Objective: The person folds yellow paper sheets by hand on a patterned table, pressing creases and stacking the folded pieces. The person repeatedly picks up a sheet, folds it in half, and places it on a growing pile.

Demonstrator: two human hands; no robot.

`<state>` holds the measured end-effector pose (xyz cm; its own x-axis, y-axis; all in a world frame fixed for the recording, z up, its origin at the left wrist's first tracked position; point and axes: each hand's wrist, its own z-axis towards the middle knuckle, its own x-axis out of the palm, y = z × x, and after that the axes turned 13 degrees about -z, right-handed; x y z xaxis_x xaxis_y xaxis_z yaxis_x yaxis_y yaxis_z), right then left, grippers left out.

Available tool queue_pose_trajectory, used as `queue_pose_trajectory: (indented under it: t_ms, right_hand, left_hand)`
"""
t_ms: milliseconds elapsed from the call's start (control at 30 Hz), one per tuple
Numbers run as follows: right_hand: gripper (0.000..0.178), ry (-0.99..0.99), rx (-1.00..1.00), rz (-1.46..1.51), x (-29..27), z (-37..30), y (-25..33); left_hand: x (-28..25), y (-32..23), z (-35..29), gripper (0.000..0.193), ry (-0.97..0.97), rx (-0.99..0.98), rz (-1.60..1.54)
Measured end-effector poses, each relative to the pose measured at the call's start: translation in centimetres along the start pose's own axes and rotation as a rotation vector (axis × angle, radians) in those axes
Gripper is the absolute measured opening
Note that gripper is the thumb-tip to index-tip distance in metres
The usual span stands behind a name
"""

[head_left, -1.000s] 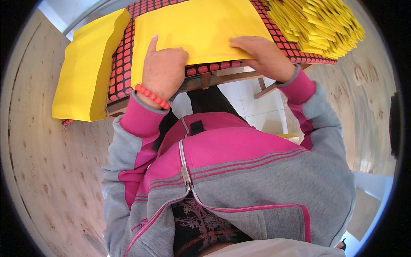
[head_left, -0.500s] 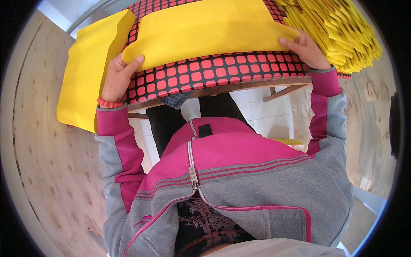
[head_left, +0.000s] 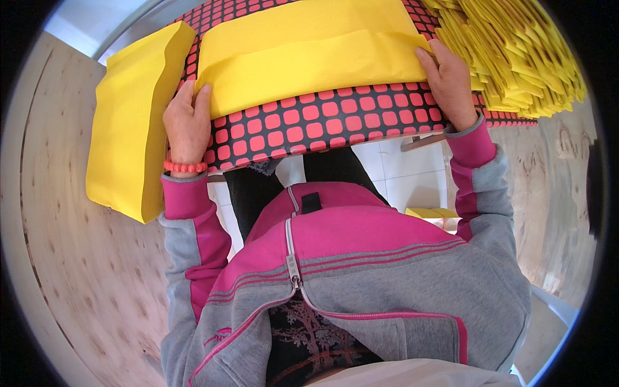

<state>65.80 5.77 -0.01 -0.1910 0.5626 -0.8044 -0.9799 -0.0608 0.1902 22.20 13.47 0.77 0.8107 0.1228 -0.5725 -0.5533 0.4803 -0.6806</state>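
Fingers pressed together on both hands: left hand (head_left: 187,122) and right hand (head_left: 448,80) gripping opposite ends of folded yellow paper sheet (head_left: 309,55) on red-and-black checked table (head_left: 322,126).

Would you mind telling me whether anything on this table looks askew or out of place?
The yellow stack at the left juts over the edge of the checked table, partly unsupported. The folded sheet held by the left hand and right hand lies fairly straight.
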Motion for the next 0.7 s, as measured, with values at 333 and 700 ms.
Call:
queue_pose_trajectory:
  t_ms: [333,700]
  right_hand:
    - [0.025,0.008,0.054,-0.180,0.7,1.2,0.7]
    - [0.033,-0.010,0.120,-0.236,0.3,1.4,1.2]
  left_hand:
    - [0.4,-0.1,-0.1,0.022,-0.001,-0.024,0.039]
    - [0.6,0.4,0.2,0.018,-0.027,0.016,0.064]
